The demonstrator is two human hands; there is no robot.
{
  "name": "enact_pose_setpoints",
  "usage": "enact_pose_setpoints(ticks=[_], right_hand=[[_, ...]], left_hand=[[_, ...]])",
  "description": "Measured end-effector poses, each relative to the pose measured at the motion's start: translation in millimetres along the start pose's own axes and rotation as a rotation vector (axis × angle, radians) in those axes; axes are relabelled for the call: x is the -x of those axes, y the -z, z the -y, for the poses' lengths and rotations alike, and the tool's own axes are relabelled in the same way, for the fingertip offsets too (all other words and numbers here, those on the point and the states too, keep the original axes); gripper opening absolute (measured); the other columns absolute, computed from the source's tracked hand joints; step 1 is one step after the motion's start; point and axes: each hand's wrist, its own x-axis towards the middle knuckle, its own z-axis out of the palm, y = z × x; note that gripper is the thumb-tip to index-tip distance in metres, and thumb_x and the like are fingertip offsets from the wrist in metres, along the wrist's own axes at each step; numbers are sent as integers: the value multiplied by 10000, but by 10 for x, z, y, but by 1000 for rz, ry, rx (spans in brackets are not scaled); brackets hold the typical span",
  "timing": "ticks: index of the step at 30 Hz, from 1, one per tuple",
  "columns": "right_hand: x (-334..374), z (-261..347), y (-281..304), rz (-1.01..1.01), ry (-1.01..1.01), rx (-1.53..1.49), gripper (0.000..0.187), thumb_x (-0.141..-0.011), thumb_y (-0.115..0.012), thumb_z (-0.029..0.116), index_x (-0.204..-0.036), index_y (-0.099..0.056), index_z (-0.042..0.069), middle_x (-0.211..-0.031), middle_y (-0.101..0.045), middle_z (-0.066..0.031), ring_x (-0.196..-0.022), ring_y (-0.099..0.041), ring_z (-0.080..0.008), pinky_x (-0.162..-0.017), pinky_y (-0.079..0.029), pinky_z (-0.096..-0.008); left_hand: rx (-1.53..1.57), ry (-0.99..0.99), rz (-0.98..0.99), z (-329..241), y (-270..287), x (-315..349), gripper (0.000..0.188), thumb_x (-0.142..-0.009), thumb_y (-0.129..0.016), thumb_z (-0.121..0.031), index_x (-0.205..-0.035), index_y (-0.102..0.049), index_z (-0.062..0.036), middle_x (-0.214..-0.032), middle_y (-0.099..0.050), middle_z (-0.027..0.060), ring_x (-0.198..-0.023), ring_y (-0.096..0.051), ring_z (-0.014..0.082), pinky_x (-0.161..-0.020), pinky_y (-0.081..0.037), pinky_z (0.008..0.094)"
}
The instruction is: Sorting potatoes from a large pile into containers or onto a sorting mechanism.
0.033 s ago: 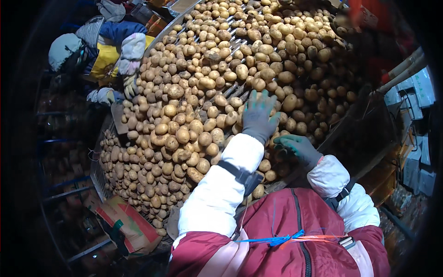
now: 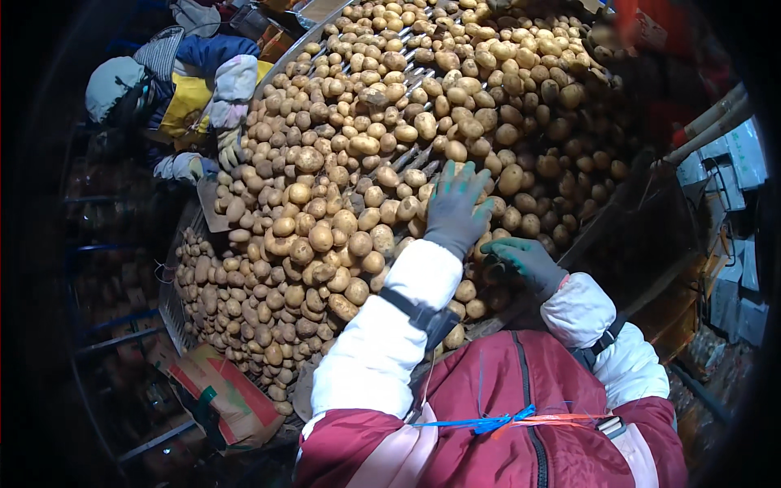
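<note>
A wide sorting bed is heaped with several brown potatoes (image 2: 342,220), and its bare metal rollers (image 2: 421,154) show between them. My left hand (image 2: 455,207), in a grey glove with green fingertips, lies flat on the potatoes with its fingers spread. My right hand (image 2: 527,260), in a similar glove, curls over potatoes at the near edge of the bed. Whether it grips one is hidden. Both arms wear white sleeves over a red jacket.
Another person in a blue and yellow jacket (image 2: 183,98) stands at the far left, with gloved hands (image 2: 230,146) on the potatoes. A cardboard box (image 2: 224,398) lies below the bed's left end. Dark metal racks fill the left; boxes and pipes stand at the right.
</note>
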Motion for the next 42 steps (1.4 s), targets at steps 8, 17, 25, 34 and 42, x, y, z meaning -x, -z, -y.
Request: enact_pose_setpoints(ticks=[8, 17, 25, 34, 42], right_hand=[[272, 13, 67, 33, -168, -90, 332, -990, -598, 269, -1149, -684, -10, -987, -717, -113, -856, -697, -187, -714, -572, -306], [305, -117, 120, 88, -99, -60, 313, -988, -595, 255, -1119, -692, -12, -980, -722, -126, -828, -699, -205, -705, -586, -327], [421, -276, 275, -24, -175, -159, 304, -985, -609, 252, -1143, -688, 5, -960, -725, -120, -813, -699, -201, -703, -591, -335], [550, -158, 533, 31, -206, -444, 497, -988, -577, 466, -1287, -614, 71, -1085, -695, -112, -854, -689, -229, -727, -573, -366], [458, -290, 733, 191, -155, -662, 388, -999, -562, 427, -1236, -621, 126, -1036, -698, -52, -790, -692, -179, -644, -576, -300]], left_hand=[[380, 464, -161, 785, 762, 654, 310, -901, -644, -168, -1189, -684, -61, -1135, -686, 160, -1047, -650, 314, -954, -509, 381], [253, 406, 180, 299, 175, 149, 687, -853, -704, -259, -1470, -416, -165, -1447, -467, 153, -1341, -455, 348, -1077, -434, 447], [80, 274, 80, 236, 289, -618, 579, -846, -712, -313, -1360, -554, -99, -1346, -569, 193, -1250, -539, 352, -1065, -433, 428], [407, 164, 35, -353, -164, -483, 630, -714, -785, -291, -1281, -595, -96, -1250, -578, 192, -1161, -558, 358, -1027, -459, 431], [520, 79, 144, -813, 247, 489, 693, -826, -747, -349, -1416, -506, -76, -1399, -531, 203, -1310, -496, 365, -1104, -397, 437]])
